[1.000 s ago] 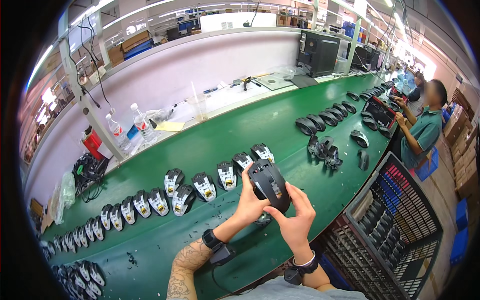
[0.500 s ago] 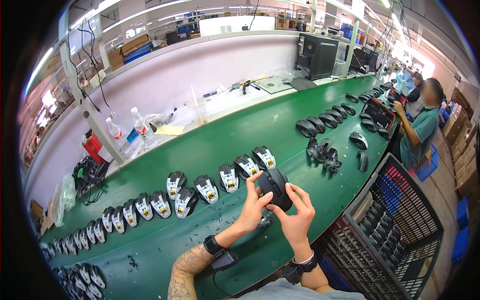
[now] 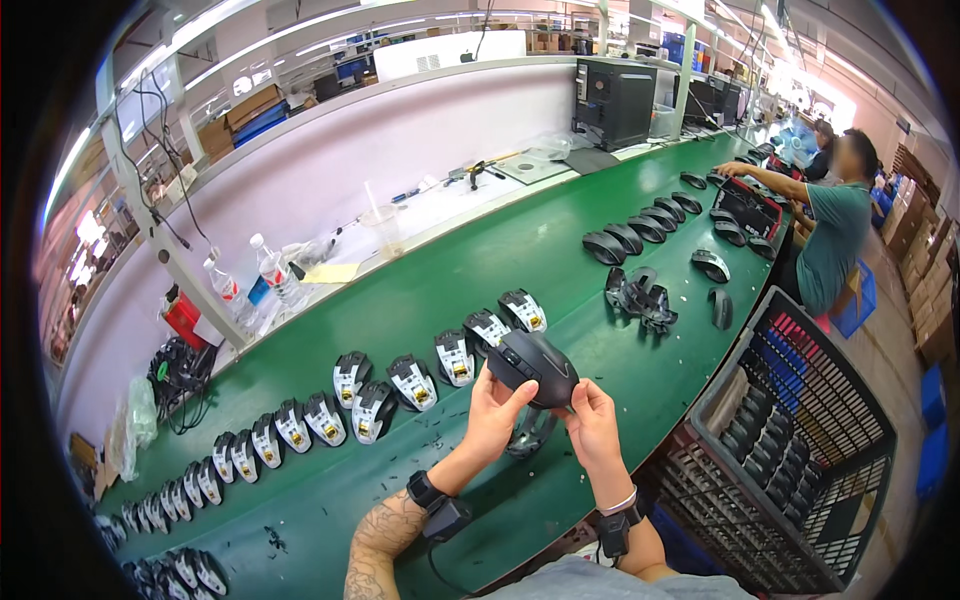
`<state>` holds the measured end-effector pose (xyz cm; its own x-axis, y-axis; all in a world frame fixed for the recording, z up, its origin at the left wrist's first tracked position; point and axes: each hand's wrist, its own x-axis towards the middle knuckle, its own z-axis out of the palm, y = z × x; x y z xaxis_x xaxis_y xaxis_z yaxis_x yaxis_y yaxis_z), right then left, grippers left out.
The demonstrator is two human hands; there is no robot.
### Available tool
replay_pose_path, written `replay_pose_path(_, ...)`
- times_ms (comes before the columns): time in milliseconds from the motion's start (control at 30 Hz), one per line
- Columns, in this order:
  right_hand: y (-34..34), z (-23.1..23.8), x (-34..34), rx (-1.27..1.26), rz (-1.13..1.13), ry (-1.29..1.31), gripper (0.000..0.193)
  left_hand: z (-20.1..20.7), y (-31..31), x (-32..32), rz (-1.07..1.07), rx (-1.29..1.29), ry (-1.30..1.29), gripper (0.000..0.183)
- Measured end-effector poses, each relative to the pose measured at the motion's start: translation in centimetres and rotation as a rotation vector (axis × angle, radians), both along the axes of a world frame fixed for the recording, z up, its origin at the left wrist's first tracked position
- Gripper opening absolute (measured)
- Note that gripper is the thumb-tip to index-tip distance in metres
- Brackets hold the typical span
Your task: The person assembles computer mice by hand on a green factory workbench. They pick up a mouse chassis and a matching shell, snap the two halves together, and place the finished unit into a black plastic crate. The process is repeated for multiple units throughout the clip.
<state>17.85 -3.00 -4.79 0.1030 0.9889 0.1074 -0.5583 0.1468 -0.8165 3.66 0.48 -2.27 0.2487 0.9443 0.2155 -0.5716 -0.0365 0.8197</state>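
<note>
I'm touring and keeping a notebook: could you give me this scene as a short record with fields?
In hand: dark computer mouse
Left hand: grips its left side
Right hand: pinches its near right end
Surface: green workbench
To the left: row of black-and-white mice
To the right: slatted black crate holding dark pieces
Behind: plastic bottles, cup with straw
Nearby: person in green shirt, one arm stretched forward

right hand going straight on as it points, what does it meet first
The black mouse that the right hand holds; beyond, perhaps the opened mouse at the row's right end, though depth is unclear.
</note>
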Motion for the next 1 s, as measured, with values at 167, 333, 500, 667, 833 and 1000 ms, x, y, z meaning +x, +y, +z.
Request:
replay_pose_path(167,0.4,-0.8,0.5,0.007,-0.014,0.007,0.028,0.2,-0.1,-0.1,-0.048,-0.025,0.005,0.044)
replay_pose_path(333,0.6,-0.9,1.8,-0.007,-0.004,-0.042,0.024,1.2,0.9,-1.4,-0.085,-0.219,-0.021,0.041)
replay_pose_path(500,0.3,-1.2,2.1,-0.023,0.043,-0.140,0.022,0.6,2.1,-2.2,-0.015,-0.246,0.190,0.031)
replay_pose_path(667,0.2,0.5,1.8,-0.085,0.096,-0.091,0.018,0.4,2.1,-2.7,0.007,-0.213,0.149,0.030)
replay_pose_path(833,0.4,1.8,1.2,-0.166,0.128,-0.015,0.017,0.9,1.3,-2.1,0.158,-0.020,0.298,0.028)
replay_pose_path(1000,0.7,1.2,1.3,-0.105,0.173,0.056,0.015,1.6,0.6,-2.2,0.235,0.089,0.429,0.030)
